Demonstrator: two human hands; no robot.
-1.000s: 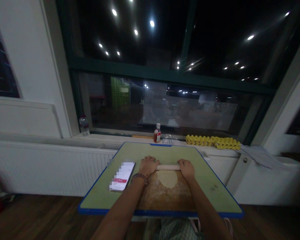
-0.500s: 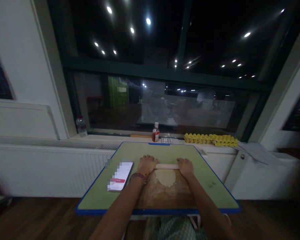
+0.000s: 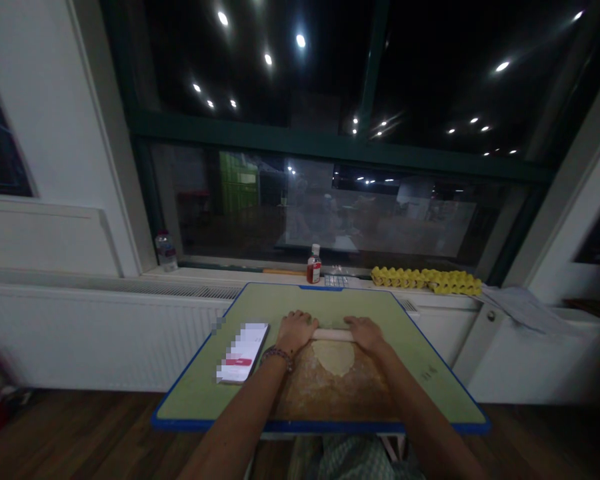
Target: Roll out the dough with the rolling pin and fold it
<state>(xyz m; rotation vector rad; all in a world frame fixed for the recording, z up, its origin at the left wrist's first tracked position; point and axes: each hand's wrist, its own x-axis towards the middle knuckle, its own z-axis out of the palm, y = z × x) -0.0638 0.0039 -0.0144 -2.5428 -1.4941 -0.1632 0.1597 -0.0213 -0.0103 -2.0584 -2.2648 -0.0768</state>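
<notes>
A flat, pale round of dough (image 3: pixel 336 358) lies on a floured brown wooden board (image 3: pixel 330 400). Across the dough's far edge rests a light rolling pin (image 3: pixel 333 335). My left hand (image 3: pixel 297 331), with a beaded bracelet at the wrist, is closed over the pin's left end. At its right end, my right hand (image 3: pixel 367 333) grips the pin, the fingers curled over the far side. Both palms hide the ends of the pin. To the left of my left hand a phone (image 3: pixel 243 353) lies with its screen lit.
The green table (image 3: pixel 205 393) has a blue rim. Behind it, the windowsill holds a small red-brown bottle with a white cap (image 3: pixel 314 265), yellow egg cartons (image 3: pixel 425 280), a clear plastic bottle (image 3: pixel 167 253) and papers (image 3: pixel 523 307). A white radiator (image 3: pixel 105 340) stands beyond the table.
My right hand has shifted a little left along the rolling pin, its fingers further in. The left hand keeps its hold. The whole view has moved slightly.
</notes>
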